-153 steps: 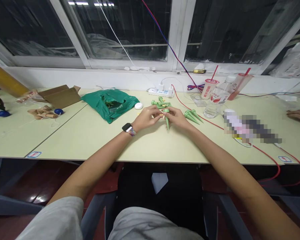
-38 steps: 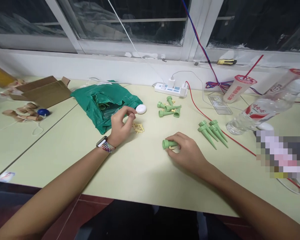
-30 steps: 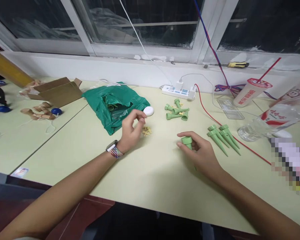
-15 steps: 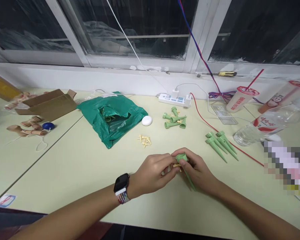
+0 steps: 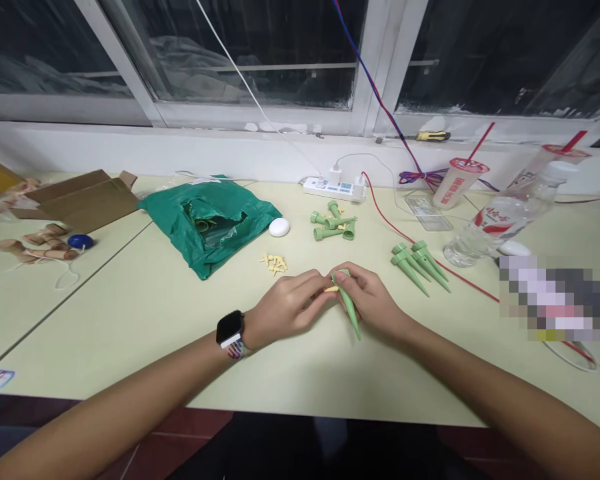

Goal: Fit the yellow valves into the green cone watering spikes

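- Green spike (image 5: pixel 349 308) sits in your right hand (image 5: pixel 377 305), whose fingers are closed around its wide upper end. Its pointed tip sticks out below the hand towards you, just over the desk (image 5: pixel 130 313).
- Your left hand (image 5: pixel 285 310) pinches one small yellow piece (image 5: pixel 331 289) between thumb and fingertips, right at the spike's wide end. Both hands meet over the near middle of the desk.
- You hold one spike. Four loose spikes (image 5: pixel 420 265) lie side by side to the right of your right hand, near it but apart.
- Short green caps (image 5: pixel 333 223) lie in one cluster farther back, just in front of the power strip (image 5: pixel 335 189). They overlap, so you cannot count them exactly.
- Spare yellow pieces (image 5: pixel 274 262) lie in one small heap beyond your left hand, too small to count.
- Also on the desk are one green bag (image 5: pixel 210 217), one white puck (image 5: pixel 279 227) and one water bottle (image 5: pixel 500 217).
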Available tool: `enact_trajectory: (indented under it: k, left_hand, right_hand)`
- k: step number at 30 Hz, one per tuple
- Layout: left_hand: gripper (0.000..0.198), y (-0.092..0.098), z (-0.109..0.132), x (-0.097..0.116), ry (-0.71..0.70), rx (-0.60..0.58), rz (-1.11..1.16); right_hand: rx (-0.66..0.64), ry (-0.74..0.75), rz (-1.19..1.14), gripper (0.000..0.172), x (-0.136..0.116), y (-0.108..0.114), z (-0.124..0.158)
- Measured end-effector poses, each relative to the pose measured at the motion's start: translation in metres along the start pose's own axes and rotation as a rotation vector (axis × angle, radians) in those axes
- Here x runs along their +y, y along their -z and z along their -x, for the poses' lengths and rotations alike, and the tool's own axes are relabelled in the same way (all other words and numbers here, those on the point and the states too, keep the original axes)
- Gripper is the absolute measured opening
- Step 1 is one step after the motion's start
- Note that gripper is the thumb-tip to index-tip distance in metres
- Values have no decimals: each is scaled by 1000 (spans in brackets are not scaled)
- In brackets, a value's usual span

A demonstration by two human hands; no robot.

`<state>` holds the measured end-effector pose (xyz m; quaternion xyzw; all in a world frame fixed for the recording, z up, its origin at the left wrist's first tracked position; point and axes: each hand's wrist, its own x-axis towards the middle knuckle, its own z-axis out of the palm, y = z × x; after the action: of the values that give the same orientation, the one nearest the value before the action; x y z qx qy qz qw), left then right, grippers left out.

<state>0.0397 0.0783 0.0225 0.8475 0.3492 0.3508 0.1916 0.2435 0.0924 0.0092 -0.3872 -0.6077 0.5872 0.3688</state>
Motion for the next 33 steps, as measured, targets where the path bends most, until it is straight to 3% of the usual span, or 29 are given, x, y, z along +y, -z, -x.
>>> enact_trajectory:
  k: [2, 6, 8, 11, 13, 15, 20, 21, 25, 29, 33]
  left_hand:
    - [20, 1, -4, -1, 113, -44, 135]
    - [30, 3, -11, -2, 354, -244, 533]
    - [29, 5, -12, -3, 305, -221, 444]
    - [24, 8, -9, -5, 56, -67, 46]
    - [22, 9, -9, -7, -59, -27, -123]
    - [24, 8, -10, -9, -36, -41, -99]
    - [33, 9, -13, -15, 239, -223, 334]
    - [33, 12, -12, -18, 229, -203, 312]
    - [24, 38, -9, -37, 49, 82, -94]
    - [22, 60, -11, -66, 128, 243, -281]
    - [17, 64, -12, -90, 218, 176, -364]
  right_hand:
    - [12, -13, -10, 42, 3, 0, -2]
    - [21, 28, 75, 41, 4, 3, -5]
    - [21, 50, 97, 40, 3, 4, -6]
    - [30, 58, 68, 41, 2, 4, -8]
    - [40, 54, 48, 42, 3, 2, -9]
    - [56, 59, 49, 43, 5, 1, -11]
    - [108, 148, 106, 42, 6, 11, -16]
    - [153, 173, 101, 43, 5, 17, -17]
    - [358, 230, 49, 44, 2, 41, -22]
    - [235, 171, 151, 45, 4, 39, -21]
    - [131, 151, 288, 40, 7, 27, -16]
